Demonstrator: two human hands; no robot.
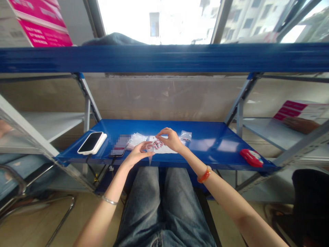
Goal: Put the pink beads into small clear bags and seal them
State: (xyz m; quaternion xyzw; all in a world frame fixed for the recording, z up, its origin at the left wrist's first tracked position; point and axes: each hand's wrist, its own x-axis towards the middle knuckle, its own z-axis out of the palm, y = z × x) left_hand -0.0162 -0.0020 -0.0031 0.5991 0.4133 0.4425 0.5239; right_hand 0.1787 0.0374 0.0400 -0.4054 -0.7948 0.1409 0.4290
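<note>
Clear plastic baggie [149,149] is sitting pinched in the left hand [137,154], fingers closing narrow on it at the front edge of the blue shelf [216,144]. No writing is reading clearly: pink boxes [41,24] top left too blurry, phone screen blurred out. Right hand [169,139] is hovering palm-down w/ fingertips pinching over a white sheet [164,147] w/ small red bits on it, just beside the baggie. More baggies [136,139] are lying stacked behind; one filled bag [185,136] is lying right of the hand. White phone [92,143] is resting far left, red case [252,158] far right.
</note>
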